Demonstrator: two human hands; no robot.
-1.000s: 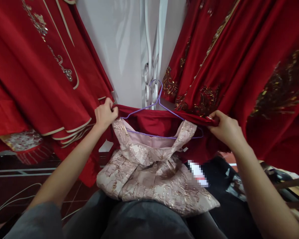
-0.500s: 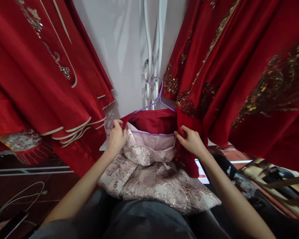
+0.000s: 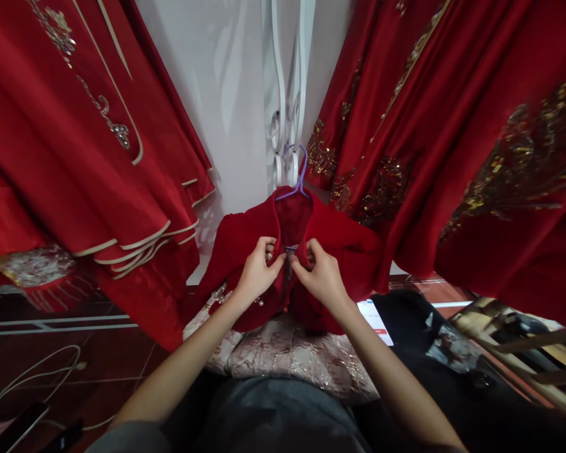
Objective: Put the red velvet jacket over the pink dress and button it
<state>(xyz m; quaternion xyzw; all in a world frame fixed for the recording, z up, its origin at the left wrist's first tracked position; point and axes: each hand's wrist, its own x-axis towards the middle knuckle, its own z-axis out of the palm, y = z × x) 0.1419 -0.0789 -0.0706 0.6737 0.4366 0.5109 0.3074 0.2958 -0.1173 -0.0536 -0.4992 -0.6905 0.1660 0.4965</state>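
A short red jacket point(image 3: 344, 236) hangs on a purple hanger point(image 3: 303, 173) in front of me, its collar around the hanger's neck. My left hand point(image 3: 259, 270) pinches the left front edge of the jacket near the collar. With fingers closed, my right hand point(image 3: 321, 270) grips the opposite front edge, and the two edges stand a little apart. Beneath the jacket, a pale pink brocade dress point(image 3: 306, 355) spreads over my lap; its bodice is mostly covered. Beaded trim point(image 3: 219, 296) shows by my left forearm.
Red garments with trim point(image 3: 122, 207) hang on the left, and gold-sequinned red ones point(image 3: 453, 189) on the right. A lit phone point(image 3: 376, 322) lies right of the dress. White cable point(image 3: 33, 371) lies on the tiled floor at left. A slatted wooden rack point(image 3: 523, 352) stands at right.
The jacket's two front sides have come inward over the dress bodice and hanger. Both my hands have moved toward each other, still holding the red cloth.
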